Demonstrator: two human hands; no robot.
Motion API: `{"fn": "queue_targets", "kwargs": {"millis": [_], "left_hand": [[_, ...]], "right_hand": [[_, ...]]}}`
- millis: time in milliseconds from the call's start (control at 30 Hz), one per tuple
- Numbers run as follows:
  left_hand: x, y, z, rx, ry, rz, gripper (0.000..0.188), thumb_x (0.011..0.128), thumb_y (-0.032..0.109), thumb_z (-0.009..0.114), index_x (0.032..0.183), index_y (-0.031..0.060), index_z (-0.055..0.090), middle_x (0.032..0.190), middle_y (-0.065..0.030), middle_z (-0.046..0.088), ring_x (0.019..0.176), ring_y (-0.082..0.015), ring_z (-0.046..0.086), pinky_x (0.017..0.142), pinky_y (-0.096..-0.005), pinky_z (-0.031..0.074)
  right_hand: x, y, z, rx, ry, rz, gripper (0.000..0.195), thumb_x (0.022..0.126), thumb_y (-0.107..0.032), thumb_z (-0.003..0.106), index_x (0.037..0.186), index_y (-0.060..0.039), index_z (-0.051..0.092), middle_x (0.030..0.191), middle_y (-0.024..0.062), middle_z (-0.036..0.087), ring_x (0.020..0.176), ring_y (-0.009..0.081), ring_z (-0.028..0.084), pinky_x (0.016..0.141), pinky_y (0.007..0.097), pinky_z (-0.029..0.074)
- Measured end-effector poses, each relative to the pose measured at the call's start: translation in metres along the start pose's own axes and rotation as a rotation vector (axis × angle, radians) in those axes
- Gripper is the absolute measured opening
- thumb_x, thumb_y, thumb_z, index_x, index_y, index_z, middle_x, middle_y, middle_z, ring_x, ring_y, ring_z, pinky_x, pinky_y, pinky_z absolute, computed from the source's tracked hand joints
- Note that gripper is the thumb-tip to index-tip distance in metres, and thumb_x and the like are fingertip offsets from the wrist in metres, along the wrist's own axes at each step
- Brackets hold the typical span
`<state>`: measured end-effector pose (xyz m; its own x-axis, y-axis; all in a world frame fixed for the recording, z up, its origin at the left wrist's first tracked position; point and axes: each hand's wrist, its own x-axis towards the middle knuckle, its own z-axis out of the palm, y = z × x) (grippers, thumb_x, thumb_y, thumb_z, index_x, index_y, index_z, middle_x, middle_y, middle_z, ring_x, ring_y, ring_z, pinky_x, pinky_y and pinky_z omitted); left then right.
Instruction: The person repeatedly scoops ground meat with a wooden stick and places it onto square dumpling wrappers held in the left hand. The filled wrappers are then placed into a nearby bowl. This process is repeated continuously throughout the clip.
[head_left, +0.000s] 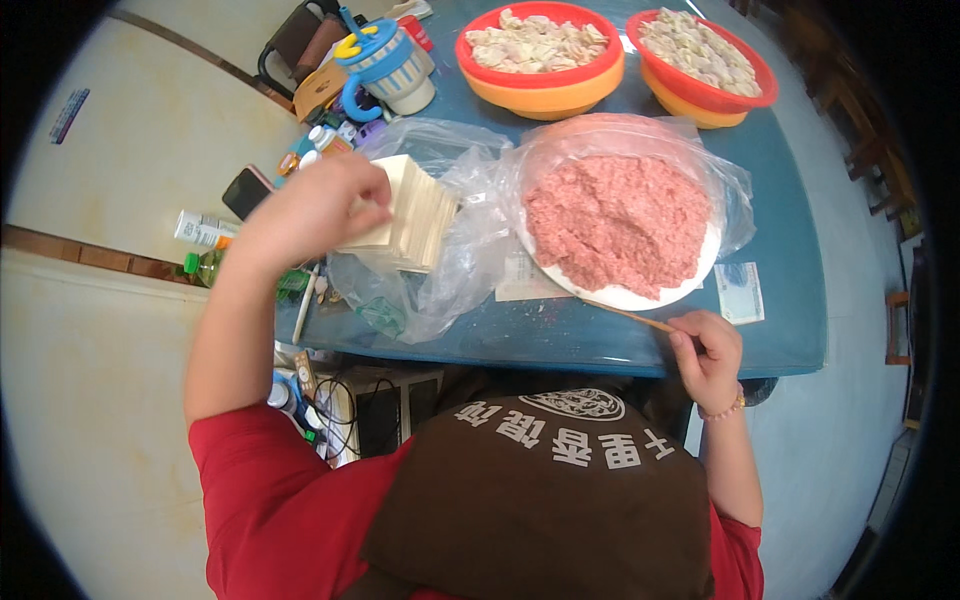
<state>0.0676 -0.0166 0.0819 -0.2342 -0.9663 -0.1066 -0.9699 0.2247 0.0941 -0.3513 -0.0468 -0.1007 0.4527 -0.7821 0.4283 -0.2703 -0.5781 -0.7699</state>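
Note:
A tall stack of thin, pale square dough wrappers (424, 217) stands on a crumpled clear plastic bag (469, 277). My left hand (341, 199) is at the stack's left side with curled fingers; blur hides whether it grips a wrapper. Between thumb and fingers of my right hand (709, 352) is a thin wooden stick (630, 313), whose far tip reaches the near rim of a white plate (637, 301). Pink minced meat (619, 225) is heaped on that plate, with clear plastic film (731, 187) around its back and sides.
Red-and-orange basins (540, 88) (709, 116) of folded dumplings stand at the back. A blue-lidded tumbler (386, 67), small bottles (326, 139) and a phone (249, 191) crowd the left side. A banknote (739, 292) lies right of the plate on the blue table (787, 330).

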Motion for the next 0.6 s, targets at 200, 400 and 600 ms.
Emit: {"fn": "queue_targets", "kwargs": {"millis": [200,400,600], "left_hand": [[-0.025,-0.001,0.036,-0.046,0.291,-0.018,0.007,0.085,0.006,0.065,0.088,0.0021,0.061,0.086,-0.0122,0.062,0.085,-0.0281,0.062,0.078,-0.0348,0.049],[-0.039,-0.086,0.076,-1.448,0.69,-0.211,0.025,0.104,0.02,0.045,0.114,0.0011,0.058,0.115,-0.0091,0.065,0.106,-0.0192,0.062,0.097,-0.0352,0.048],[-0.06,-0.002,0.074,-2.346,0.454,0.227,0.044,0.105,0.026,0.04,0.139,-0.0018,0.043,0.148,-0.0204,0.044,0.137,-0.0353,0.042,0.115,-0.0553,0.031]], "right_hand": [[0.001,-0.001,0.003,-0.088,0.02,0.022,0.005,0.083,-0.003,0.069,0.086,0.0007,0.067,0.074,0.0124,0.065,0.064,0.0251,0.062,0.06,0.0319,0.048],[-0.005,-0.024,-0.006,-0.202,0.05,0.247,0.006,0.087,-0.007,0.069,0.088,-0.0008,0.068,0.071,0.0119,0.063,0.059,0.021,0.06,0.057,0.0297,0.048],[0.008,-0.064,-0.003,-0.633,-0.019,0.025,0.009,0.08,-0.008,0.073,0.081,-0.006,0.065,0.068,0.0098,0.06,0.06,0.0302,0.06,0.054,0.0383,0.048]]}}
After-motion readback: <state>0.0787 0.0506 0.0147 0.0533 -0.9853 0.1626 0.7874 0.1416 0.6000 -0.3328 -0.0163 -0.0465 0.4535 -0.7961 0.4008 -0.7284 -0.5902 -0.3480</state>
